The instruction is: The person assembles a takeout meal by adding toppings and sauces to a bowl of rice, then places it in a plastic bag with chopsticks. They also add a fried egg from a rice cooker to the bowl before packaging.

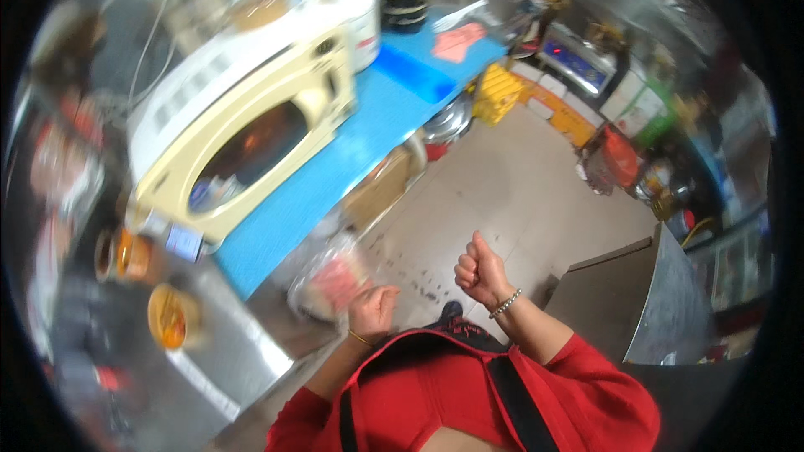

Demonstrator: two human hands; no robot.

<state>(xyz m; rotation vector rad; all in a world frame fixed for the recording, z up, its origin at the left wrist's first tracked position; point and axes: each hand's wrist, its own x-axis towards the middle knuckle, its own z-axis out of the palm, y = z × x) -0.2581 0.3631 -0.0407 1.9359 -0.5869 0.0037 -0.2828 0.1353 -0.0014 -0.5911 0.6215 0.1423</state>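
Two hands are seen low in the head view. The left hand (373,308) is closed on a clear plastic bag (331,280) with pinkish contents, blurred, probably food. The bag is held up and to the left of that hand, at the edge of the blue tabletop (352,138), its long axis running roughly toward the cream microwave oven (251,142). The right hand (479,272) is clenched into a fist, nothing visibly in it, and is held apart to the right over the tiled floor (511,192). The left hand is clearly nearer the bag. An orange bowl (170,315) sits further left on steel.
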